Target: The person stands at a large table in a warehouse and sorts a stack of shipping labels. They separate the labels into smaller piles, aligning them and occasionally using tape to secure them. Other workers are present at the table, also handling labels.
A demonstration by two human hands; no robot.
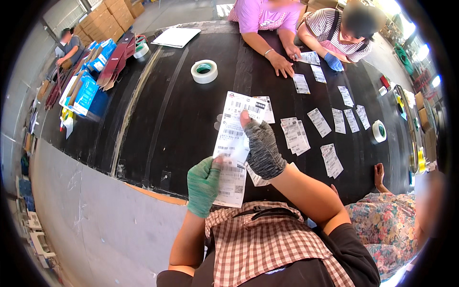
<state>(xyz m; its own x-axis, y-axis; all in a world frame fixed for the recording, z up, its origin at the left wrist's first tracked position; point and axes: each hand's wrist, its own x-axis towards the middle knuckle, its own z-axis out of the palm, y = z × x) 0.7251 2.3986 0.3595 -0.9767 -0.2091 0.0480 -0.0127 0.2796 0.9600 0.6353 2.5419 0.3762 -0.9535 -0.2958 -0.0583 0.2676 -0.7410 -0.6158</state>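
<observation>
Printed labels (234, 138) are held upright in the head view, between the person's two hands and above the black surface (191, 115). Left hand (203, 186), in a green glove, pinches the lower part, thumb in front; right hand (264, 148), in a grey glove, grips the upper part, its bare thumb laid flat on the print. Both hands' other fingers are mostly hidden behind, and whether this is one strip or several overlapping sheets is hard to tell.

Far to the left of the left hand stand blue-and-white boxes (85, 93), with maroon sheets (117, 62) beside them; what the boxes hold cannot be made out. Beyond these, brown cartons (103, 21) are stacked, their insides out of sight. Ahead of the left hand lies a tape roll (196, 74).

Right of the right hand, loose labels (319, 122) lie in groups, some overlapping; another, just under the right wrist, is partly covered. Farther ahead, a co-worker's bare hand (282, 64) rests near more labels. A floral sleeve-wearer, right, is cut off by the dark rim.
</observation>
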